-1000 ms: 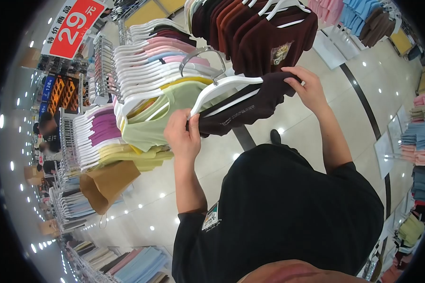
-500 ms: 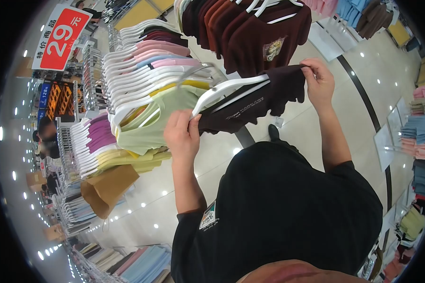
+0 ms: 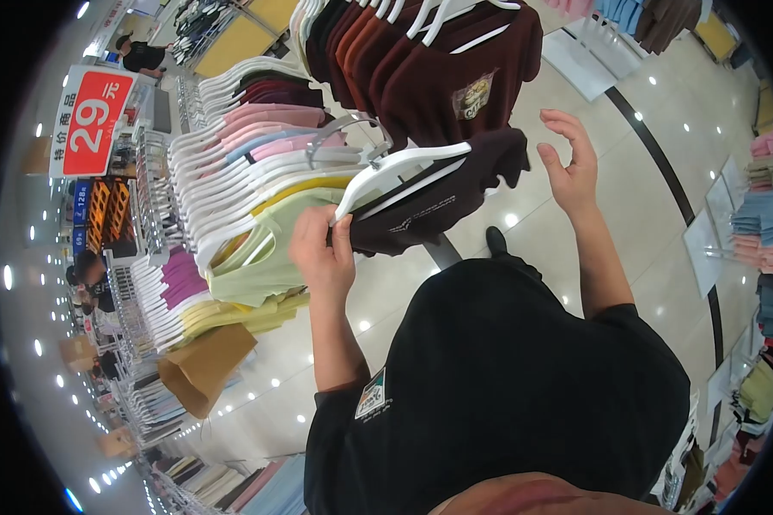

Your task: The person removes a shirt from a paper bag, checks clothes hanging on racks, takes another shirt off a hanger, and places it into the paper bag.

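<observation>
My left hand (image 3: 325, 251) pinches one end of a white clothes hanger (image 3: 404, 165), together with the shirt's shoulder. On this hanger is a dark brown shirt (image 3: 451, 206) with small pale lettering, its far end hanging loose. My right hand (image 3: 571, 167) is off the shirt, a short gap to its right, with thumb and fingers apart and nothing in them. Just behind my left hand, a light green top (image 3: 270, 253) hangs on the rack. A maroon shirt (image 3: 464, 81) with a printed patch hangs beyond the one I hold.
A rack of white hangers (image 3: 223, 193) with tops runs along the left. A red price sign (image 3: 93, 120) stands above it. Below hangs a brown paper bag (image 3: 206, 365). Folded clothes (image 3: 760, 215) lie on shelves at the right. A person (image 3: 142, 56) is at far upper left.
My right hand has let go of the shirt's far end and opened, moving slightly away. That end has drooped and drawn left. My left hand keeps its hold.
</observation>
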A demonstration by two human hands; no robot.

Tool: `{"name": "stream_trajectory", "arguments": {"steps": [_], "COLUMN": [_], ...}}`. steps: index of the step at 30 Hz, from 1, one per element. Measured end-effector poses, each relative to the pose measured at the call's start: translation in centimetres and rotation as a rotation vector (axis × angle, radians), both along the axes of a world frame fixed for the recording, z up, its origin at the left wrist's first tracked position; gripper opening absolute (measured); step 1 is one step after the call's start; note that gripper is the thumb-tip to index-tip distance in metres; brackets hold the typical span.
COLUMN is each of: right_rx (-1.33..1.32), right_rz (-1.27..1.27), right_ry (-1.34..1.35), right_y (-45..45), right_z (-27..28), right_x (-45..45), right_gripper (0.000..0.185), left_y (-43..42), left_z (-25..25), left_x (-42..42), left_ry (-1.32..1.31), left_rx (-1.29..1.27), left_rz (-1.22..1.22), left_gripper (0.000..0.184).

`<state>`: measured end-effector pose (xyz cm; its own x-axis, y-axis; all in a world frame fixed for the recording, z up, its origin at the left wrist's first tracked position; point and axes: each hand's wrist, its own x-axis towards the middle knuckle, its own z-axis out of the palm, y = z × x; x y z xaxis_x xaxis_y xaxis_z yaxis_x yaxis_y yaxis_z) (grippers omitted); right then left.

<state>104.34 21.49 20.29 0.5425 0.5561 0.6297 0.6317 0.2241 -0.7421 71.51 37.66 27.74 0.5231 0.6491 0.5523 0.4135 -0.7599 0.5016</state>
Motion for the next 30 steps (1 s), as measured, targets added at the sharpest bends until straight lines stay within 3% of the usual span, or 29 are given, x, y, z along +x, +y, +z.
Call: {"name": "stream_trajectory", "arguments": {"steps": [4, 6, 8, 14, 20, 25, 30], "right_rx": [-0.073, -0.069, -0.303, -0.173, -0.037, -0.124, -0.205], "right_rz": [0.025, 0.049, 0.263, 0.072, -0.023, 0.006, 0.119], "right_ry": [-0.064, -0.142, 0.238, 0.057, 0.020, 0.004, 0.040], "right_y": [0.3, 1.0, 1.2, 3.1, 4.6, 5.8, 7.7], "right_z": [0.6, 0.0, -0.8, -0.5, 0.8, 2.4, 0.5], "right_x": [0.9, 1.9, 2.7, 7.3, 13.3, 17.7, 19.7], "right_gripper": [0.047, 0.046, 0.037, 0.027, 0.027, 0.029, 0.028], "left_y": [0.5, 0.9, 1.2, 1.4, 1.4, 2.6, 4.1], "left_z": [0.2, 0.0, -0.1, 0.0, 3.6, 3.7, 0.1], "left_x": [2.6, 4.4, 6.4, 12.9, 18.8, 22.6, 23.7], "left_ry": [0.087, 0.077, 0.060, 0.164, 0.129, 0.090, 0.104], "left_rx": [0.077, 0.075, 0.093, 0.079, 0.133, 0.057, 0.050], "left_rz": [-0.057, -0.045, -0.095, -0.106, -0.182, -0.207, -0.142], "left_gripper": [0.006, 0.007, 0.008, 0.020, 0.027, 0.027, 0.027]}}
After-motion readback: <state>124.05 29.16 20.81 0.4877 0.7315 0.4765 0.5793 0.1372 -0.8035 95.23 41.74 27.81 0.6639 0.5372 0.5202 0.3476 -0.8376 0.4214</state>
